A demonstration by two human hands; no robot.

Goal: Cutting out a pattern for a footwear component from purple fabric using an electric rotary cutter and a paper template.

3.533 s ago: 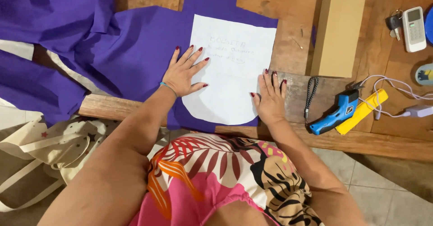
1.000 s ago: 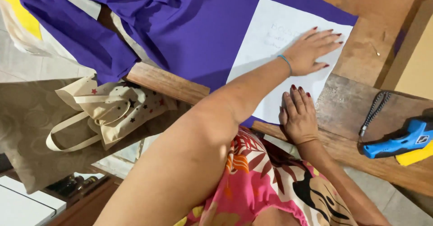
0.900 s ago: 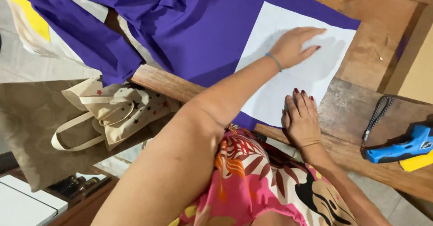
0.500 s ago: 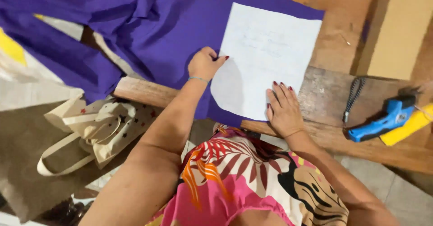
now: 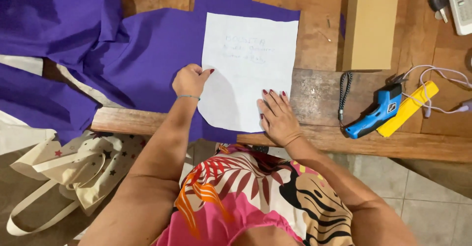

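One canvas tote bag slumps on the floor at far left, its contents hidden. Your left hand pinches the white paper pattern at its left edge, fingers curled together; your right hand presses it flat, fingers spread. The pattern lies on purple fabric, apparently uncut around it, on the tabletop.

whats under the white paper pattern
Purple fabric lies under the white paper pattern, showing past its left, top and bottom edges. How far the fabric reaches beneath the sheet, and the wooden table there, is covered.
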